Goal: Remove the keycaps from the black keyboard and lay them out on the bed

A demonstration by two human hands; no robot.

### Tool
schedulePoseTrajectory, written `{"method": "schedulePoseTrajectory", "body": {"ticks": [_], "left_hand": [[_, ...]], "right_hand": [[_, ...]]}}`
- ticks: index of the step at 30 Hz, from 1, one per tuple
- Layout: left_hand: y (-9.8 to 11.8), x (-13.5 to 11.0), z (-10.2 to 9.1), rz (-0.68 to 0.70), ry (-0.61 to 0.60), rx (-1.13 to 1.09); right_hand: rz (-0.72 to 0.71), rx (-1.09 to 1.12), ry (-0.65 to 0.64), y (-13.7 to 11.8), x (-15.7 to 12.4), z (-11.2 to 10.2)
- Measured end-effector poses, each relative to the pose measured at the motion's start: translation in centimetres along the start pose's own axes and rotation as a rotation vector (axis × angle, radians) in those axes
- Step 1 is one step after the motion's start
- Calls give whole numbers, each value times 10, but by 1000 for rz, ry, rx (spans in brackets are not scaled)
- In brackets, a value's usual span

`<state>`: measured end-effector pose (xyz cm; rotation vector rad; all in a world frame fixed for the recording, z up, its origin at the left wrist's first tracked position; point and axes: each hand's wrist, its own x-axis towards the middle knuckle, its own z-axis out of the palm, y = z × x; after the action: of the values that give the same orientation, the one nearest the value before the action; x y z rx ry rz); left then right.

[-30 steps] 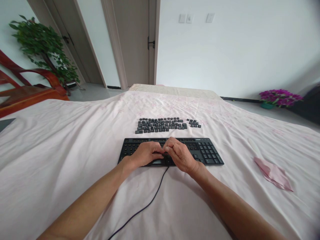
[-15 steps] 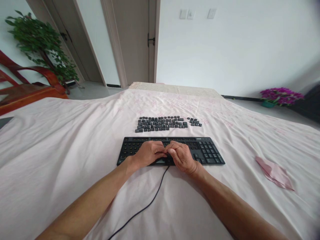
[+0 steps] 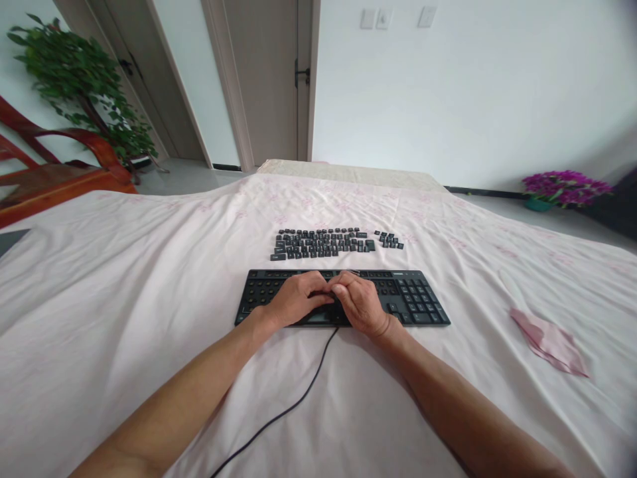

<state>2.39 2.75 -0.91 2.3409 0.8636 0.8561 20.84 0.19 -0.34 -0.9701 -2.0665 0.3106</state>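
A black keyboard [image 3: 426, 300] lies across the cloth, its number pad still capped on the right and many bare key sockets showing on the left. Over its middle, my left hand [image 3: 301, 297] is closed in a pinch, fingertips meeting those of the other hand. My right hand [image 3: 359, 302] is closed too, its fingers curled down onto the keys. What either hand pinches is hidden by the fingers. A thin pale line shows just above the right knuckles; I cannot tell what it is. Beyond the keyboard, loose black keycaps [image 3: 318, 243] lie in rows, with a smaller group to their right.
A pink-white patterned cloth [image 3: 149, 292] covers the surface in folds. The black cable [image 3: 293, 405] runs from the keyboard toward me between my forearms. A folded pink cloth [image 3: 550, 342] lies at the right. A dark flat edge [image 3: 12, 240] shows at far left.
Both hands stay together over the middle of the keyboard, with small finger shifts. A thin pale line now shows above the right knuckles. The whole view has tilted slightly.
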Motion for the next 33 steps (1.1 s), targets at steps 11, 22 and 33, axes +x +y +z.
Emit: {"method": "schedulePoseTrajectory", "body": {"ticks": [11,22,33], "left_hand": [[-7,2,-2,-199,201,-104],[-6,-1,2,-55,303,-25],[6,-8,-2,52,397,139]], "right_hand": [[276,-83,-104,2,4,-7],[392,-187,-196,0,7,1],[422,-206,-199,-3,7,-4]]}}
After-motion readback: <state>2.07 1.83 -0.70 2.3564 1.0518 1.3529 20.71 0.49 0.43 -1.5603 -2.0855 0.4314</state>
